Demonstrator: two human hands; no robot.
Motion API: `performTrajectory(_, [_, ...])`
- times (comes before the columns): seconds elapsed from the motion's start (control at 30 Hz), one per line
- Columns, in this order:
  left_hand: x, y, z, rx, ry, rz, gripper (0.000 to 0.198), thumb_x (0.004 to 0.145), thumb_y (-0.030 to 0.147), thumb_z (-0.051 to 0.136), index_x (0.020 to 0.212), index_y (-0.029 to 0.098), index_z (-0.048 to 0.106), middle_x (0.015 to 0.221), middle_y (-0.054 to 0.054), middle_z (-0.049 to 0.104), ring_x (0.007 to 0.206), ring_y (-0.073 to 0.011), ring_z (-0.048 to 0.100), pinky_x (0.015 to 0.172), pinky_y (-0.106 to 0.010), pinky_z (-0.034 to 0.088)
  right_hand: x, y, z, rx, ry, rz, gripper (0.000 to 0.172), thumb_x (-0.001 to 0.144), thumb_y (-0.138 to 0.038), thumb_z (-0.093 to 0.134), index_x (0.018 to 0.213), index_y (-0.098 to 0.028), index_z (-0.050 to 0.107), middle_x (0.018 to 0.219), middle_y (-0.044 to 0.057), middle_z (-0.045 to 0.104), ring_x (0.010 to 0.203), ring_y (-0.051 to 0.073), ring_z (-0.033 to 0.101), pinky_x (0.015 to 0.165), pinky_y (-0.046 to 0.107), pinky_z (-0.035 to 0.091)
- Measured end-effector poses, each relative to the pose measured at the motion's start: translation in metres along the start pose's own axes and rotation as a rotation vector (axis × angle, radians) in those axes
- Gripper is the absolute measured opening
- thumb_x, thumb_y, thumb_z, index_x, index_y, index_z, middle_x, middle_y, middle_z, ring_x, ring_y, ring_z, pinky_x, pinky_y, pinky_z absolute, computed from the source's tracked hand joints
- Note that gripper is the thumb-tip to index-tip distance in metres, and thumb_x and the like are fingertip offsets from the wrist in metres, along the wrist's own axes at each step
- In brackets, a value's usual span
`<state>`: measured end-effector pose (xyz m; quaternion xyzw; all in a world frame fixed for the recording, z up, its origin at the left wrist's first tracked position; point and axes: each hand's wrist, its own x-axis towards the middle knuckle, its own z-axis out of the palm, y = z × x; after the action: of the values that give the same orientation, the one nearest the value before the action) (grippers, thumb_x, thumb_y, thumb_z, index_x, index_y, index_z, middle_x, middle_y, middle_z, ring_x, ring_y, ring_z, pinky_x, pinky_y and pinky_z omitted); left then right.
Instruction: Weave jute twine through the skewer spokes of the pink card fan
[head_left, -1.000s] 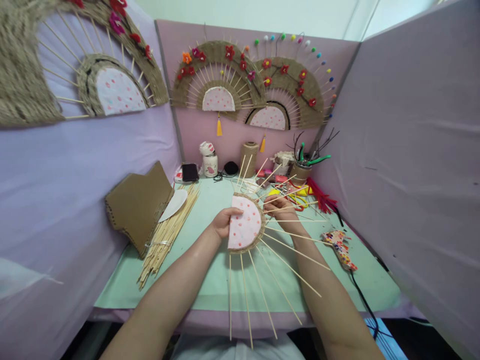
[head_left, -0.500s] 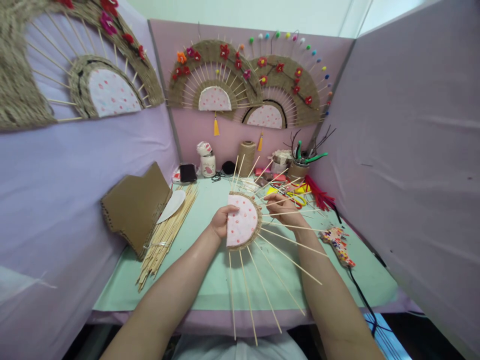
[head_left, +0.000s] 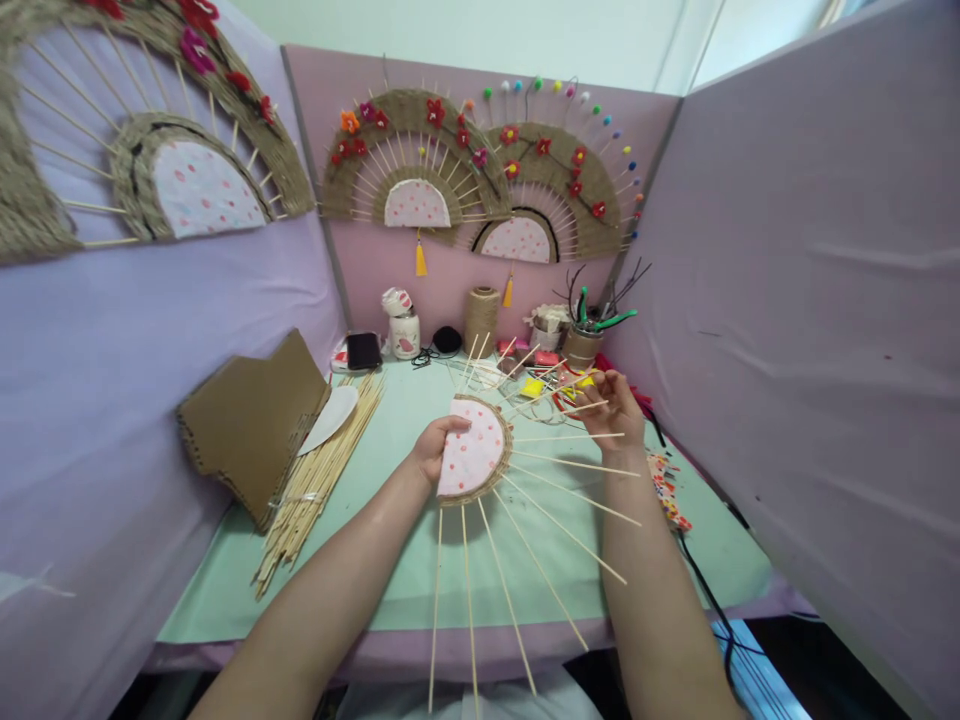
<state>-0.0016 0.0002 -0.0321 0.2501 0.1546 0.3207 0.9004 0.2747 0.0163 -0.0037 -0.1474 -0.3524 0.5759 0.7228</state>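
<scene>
My left hand (head_left: 441, 447) grips the straight edge of a half-round fan centre (head_left: 474, 455), thumb on its white, red-spotted face. Brown twine (head_left: 508, 440) runs around the curved rim. Thin wooden sticks (head_left: 574, 495) fan outward from that rim to the back, right and front. Over the tips of the right-hand sticks is my right hand (head_left: 616, 412), raised with its fingers curled together. What the fingers pinch is too fine to make out.
At left lie a stick bundle (head_left: 319, 485), a white half-round piece (head_left: 330, 418) and brown cardboard (head_left: 251, 420). A twine spool (head_left: 481, 318) and a jar of pliers (head_left: 583, 345) stand behind. A flower-patterned glue gun (head_left: 667, 490) lies right. Finished fans (head_left: 420, 110) hang on the back panel.
My right hand has moved right and slightly up, away from the twine rim towards the stick tips. My left hand keeps its grip on the fan; the whole view has shifted slightly.
</scene>
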Motion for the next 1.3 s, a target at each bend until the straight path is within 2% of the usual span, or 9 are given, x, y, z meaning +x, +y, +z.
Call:
performTrajectory(0.17, [0.0,-0.003,0.002,0.026,-0.022,-0.054,0.061,0.073,0.016,0.045,0.132,0.004,0.042,0.103,-0.018,0.068,0.096,-0.0283,0.065,0.092,-0.046,0.04,0.003,-0.002,-0.004,0.063,0.034,0.036,0.013,0.083,-0.033,0.058,0.076,-0.025,0.065,0.071,-0.007,0.065,0.036,0.001,0.035,0.042,0.017,0.042])
performTrajectory(0.23, [-0.001,-0.004,0.004,0.026,-0.045,-0.056,0.06,0.073,0.016,0.045,0.132,0.005,0.042,0.104,-0.018,0.068,0.098,-0.0282,0.064,0.093,-0.045,0.04,0.006,0.001,-0.007,0.062,0.084,0.124,0.012,0.082,-0.032,0.059,0.075,-0.024,0.065,0.07,-0.006,0.066,0.039,0.002,0.043,0.046,0.017,0.046])
performTrajectory(0.37, [-0.004,-0.007,0.008,0.025,-0.089,-0.06,0.06,0.071,0.016,0.046,0.13,0.005,0.044,0.103,-0.017,0.068,0.097,-0.0279,0.064,0.092,-0.045,0.04,0.01,0.023,-0.006,-0.029,0.156,0.296,0.005,0.074,-0.028,0.068,0.078,-0.025,0.065,0.077,-0.003,0.07,0.073,0.01,0.066,0.069,0.023,0.055])
performTrajectory(0.43, [-0.004,-0.01,0.008,0.036,-0.076,-0.082,0.059,0.071,0.016,0.046,0.128,0.003,0.046,0.099,-0.017,0.069,0.093,-0.0277,0.066,0.09,-0.044,0.041,0.008,0.042,0.004,-0.102,0.137,0.348,0.013,0.071,-0.028,0.071,0.082,-0.024,0.067,0.088,-0.001,0.072,0.089,0.013,0.066,0.079,0.025,0.055])
performTrajectory(0.57, [-0.001,-0.018,0.006,0.045,-0.052,-0.179,0.055,0.07,0.015,0.048,0.123,0.0,0.051,0.092,-0.018,0.071,0.085,-0.0264,0.067,0.085,-0.04,0.044,-0.009,0.079,0.032,-0.294,-0.013,0.313,0.032,0.066,-0.031,0.075,0.096,-0.026,0.067,0.106,0.003,0.069,0.111,0.022,0.059,0.092,0.037,0.05])
performTrajectory(0.67, [0.0,-0.022,0.005,0.041,-0.085,-0.221,0.052,0.07,0.013,0.049,0.12,-0.001,0.054,0.089,-0.018,0.071,0.082,-0.0258,0.068,0.083,-0.037,0.045,-0.022,0.092,0.048,-0.388,-0.068,0.263,0.046,0.063,-0.031,0.077,0.107,-0.025,0.065,0.116,0.005,0.065,0.114,0.025,0.057,0.096,0.039,0.047])
performTrajectory(0.9, [-0.002,-0.024,0.006,0.056,-0.12,-0.197,0.054,0.068,0.012,0.048,0.121,0.001,0.053,0.094,-0.019,0.07,0.089,-0.0283,0.067,0.087,-0.042,0.043,-0.022,0.084,0.051,-0.404,0.014,0.087,0.042,0.065,-0.031,0.077,0.105,-0.026,0.066,0.115,0.003,0.066,0.11,0.022,0.06,0.102,0.041,0.042])
performTrajectory(1.1, [-0.003,-0.028,0.007,0.028,-0.156,-0.141,0.056,0.069,0.019,0.052,0.121,0.0,0.053,0.093,-0.019,0.07,0.093,-0.0298,0.065,0.091,-0.043,0.04,-0.016,0.076,0.048,-0.252,0.042,0.083,0.036,0.063,-0.029,0.078,0.097,-0.025,0.067,0.109,0.003,0.068,0.098,0.02,0.065,0.095,0.036,0.049])
performTrajectory(1.3, [-0.004,-0.029,0.004,0.005,-0.17,-0.116,0.054,0.074,0.027,0.051,0.121,0.001,0.053,0.094,-0.018,0.07,0.096,-0.0303,0.064,0.094,-0.044,0.037,-0.019,0.069,0.051,-0.261,0.03,0.13,0.033,0.066,-0.026,0.076,0.097,-0.025,0.068,0.11,0.003,0.068,0.097,0.019,0.066,0.091,0.034,0.05])
